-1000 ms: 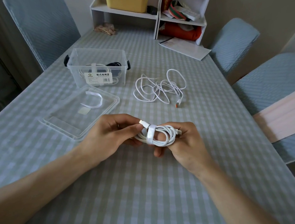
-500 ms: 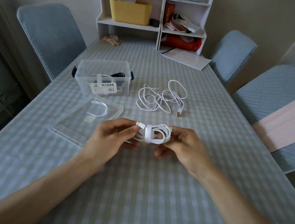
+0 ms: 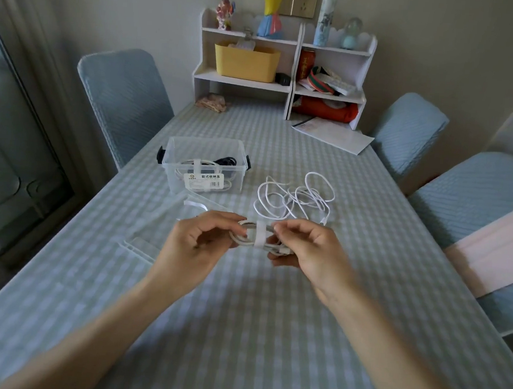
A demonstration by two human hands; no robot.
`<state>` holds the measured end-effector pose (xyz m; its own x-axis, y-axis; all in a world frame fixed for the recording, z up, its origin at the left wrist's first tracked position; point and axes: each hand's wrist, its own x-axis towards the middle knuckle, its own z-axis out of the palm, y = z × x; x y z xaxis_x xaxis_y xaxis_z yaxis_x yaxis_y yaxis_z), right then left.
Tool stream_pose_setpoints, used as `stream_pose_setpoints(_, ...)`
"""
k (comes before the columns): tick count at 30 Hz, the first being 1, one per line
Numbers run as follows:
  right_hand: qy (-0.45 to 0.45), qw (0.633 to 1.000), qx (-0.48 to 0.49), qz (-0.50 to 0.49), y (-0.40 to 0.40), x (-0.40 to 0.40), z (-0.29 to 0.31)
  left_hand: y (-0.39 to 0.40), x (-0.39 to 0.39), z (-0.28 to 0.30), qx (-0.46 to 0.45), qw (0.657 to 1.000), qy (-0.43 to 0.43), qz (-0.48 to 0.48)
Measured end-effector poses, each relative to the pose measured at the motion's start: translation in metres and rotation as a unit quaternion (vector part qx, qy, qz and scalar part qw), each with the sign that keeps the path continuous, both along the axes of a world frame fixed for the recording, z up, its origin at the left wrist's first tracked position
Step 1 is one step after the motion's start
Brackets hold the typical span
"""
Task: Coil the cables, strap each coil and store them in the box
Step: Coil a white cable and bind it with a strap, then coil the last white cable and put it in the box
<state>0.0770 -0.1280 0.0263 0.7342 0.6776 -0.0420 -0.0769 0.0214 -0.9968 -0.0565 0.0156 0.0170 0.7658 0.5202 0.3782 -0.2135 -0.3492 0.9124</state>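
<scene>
Holding a coiled white cable (image 3: pixel 247 235) above the table (image 3: pixel 238 331), the left hand (image 3: pixel 197 245) and right hand (image 3: pixel 309 249) pinch its two ends, fingers curled around the loops. A white strap (image 3: pixel 259 236) wraps the coil between the fingertips. Beyond lie a loose cable (image 3: pixel 295 197) and the clear box (image 3: pixel 205 167).

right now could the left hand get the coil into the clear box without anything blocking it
Probably yes. The clear box stands open just beyond the left hand, its lid off, nothing between them. But both hands grip the strapped coil, so the right hand must let go first.
</scene>
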Motion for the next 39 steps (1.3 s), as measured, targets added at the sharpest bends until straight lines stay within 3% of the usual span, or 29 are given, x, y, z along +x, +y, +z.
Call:
stream_pose_setpoints(5, -0.057, 0.998, 0.008, 0.000, 0.015, -0.007, 0.000, 0.002, -0.003, 0.011, -0.228, 0.973, 0.044, -0.018)
stream_pose_setpoints(10, -0.019, 0.996, -0.031, 0.087, 0.030, -0.011, 0.009, 0.015, -0.005, 0.019, -0.181, 0.979, 0.087, 0.025)
stream_pose_setpoints(15, -0.118, 0.985, -0.094, 0.081, 0.045, -0.006, 0.009, 0.026, -0.009, 0.027, -0.163, 0.976, 0.144, 0.022)
stream_pose_setpoints(18, -0.163, 0.976, -0.118, 0.083, 0.054, -0.005, 0.008, 0.037, -0.012, 0.032, -0.202, 0.961, 0.189, 0.023)
stream_pose_setpoints(21, -0.139, 0.980, -0.108, 0.095, 0.061, -0.003, 0.008, 0.048, -0.012, 0.034, -0.231, 0.953, 0.191, -0.032)
stream_pose_setpoints(23, -0.108, 0.982, -0.102, 0.114, 0.067, 0.000, 0.009, 0.053, -0.010, 0.033, -0.198, 0.958, 0.201, -0.046)
stream_pose_setpoints(27, -0.069, 0.985, -0.080, 0.139, 0.076, 0.006, 0.015, 0.065, 0.002, 0.035, -0.151, 0.968, 0.199, 0.009)
stream_pose_setpoints(30, -0.044, 0.990, -0.072, 0.112, 0.081, 0.020, 0.021, 0.084, 0.010, 0.038, -0.189, 0.965, 0.174, 0.048)
stream_pose_setpoints(33, -0.059, 0.991, -0.077, 0.093, 0.087, 0.035, 0.027, 0.105, 0.017, 0.040, -0.229, 0.959, 0.148, 0.081)
stream_pose_setpoints(39, -0.095, 0.987, -0.085, 0.095, 0.117, 0.056, 0.043, 0.148, 0.052, 0.067, -0.181, 0.969, 0.152, 0.072)
